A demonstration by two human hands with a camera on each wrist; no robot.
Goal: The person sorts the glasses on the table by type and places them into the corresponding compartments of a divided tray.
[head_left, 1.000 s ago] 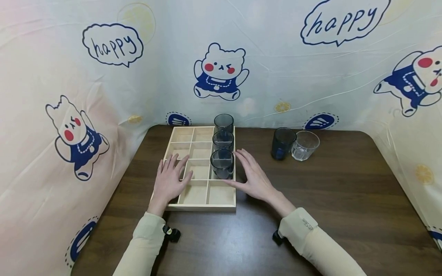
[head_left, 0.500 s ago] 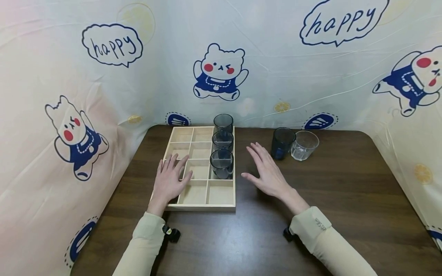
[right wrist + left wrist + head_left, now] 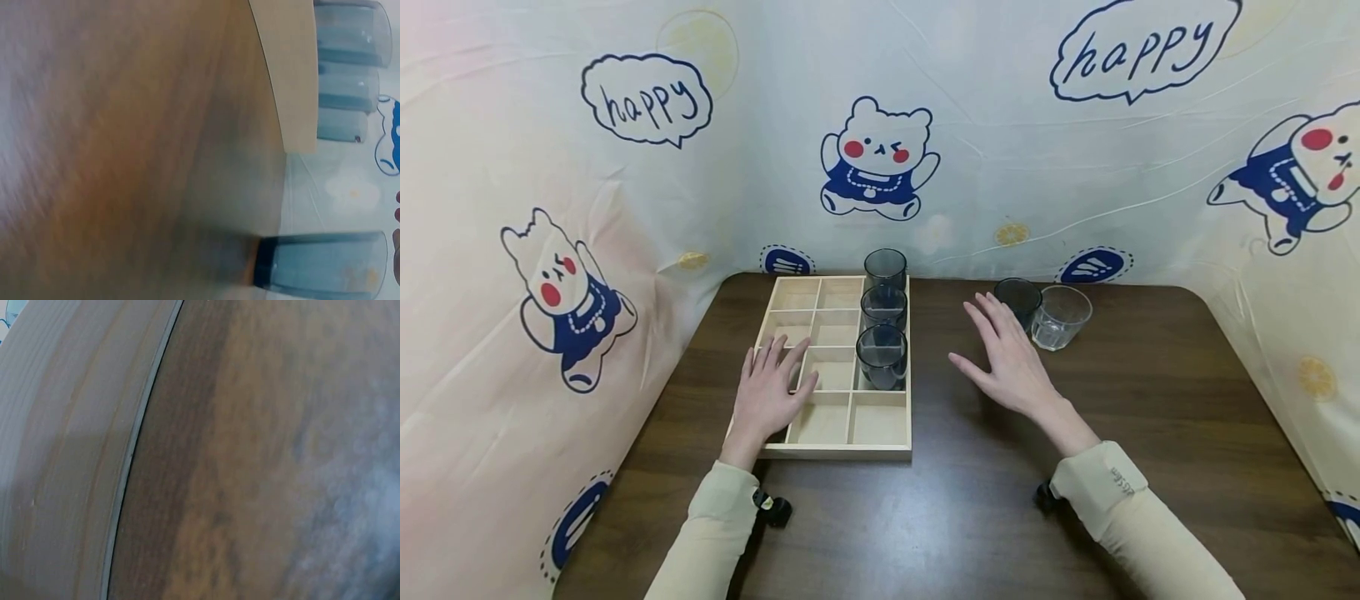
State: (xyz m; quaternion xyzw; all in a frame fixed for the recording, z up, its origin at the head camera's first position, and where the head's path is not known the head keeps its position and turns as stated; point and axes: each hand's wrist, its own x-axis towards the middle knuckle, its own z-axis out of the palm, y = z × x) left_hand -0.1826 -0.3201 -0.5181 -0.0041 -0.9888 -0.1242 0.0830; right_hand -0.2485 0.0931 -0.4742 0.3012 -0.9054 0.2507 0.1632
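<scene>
A pale wooden box [image 3: 835, 452] with a grid of compartments lies on the table. Three dark tinted glasses stand in its right column, the nearest glass [image 3: 882, 357] in the third compartment from the back. Over the box's left side rests my left hand [image 3: 767, 396], fingers spread, holding no glass. To the right of the box, my right hand [image 3: 1015, 367] hovers with fingers extended and nothing in its grasp. Just beyond its fingers stands another dark glass [image 3: 1021, 298], partly hidden by the hand; the right wrist view shows this dark glass [image 3: 325, 265] too.
A clear glass [image 3: 1061, 318] stands close to the right of the loose dark glass. The brown table [image 3: 910, 525] backs onto a printed curtain [image 3: 760, 150]. In the left wrist view, the box's side wall [image 3: 75, 450] fills the left.
My right hand has moved away from the glasses in the box, rightward and toward the loose dark glass. The left hand has stayed in place.
</scene>
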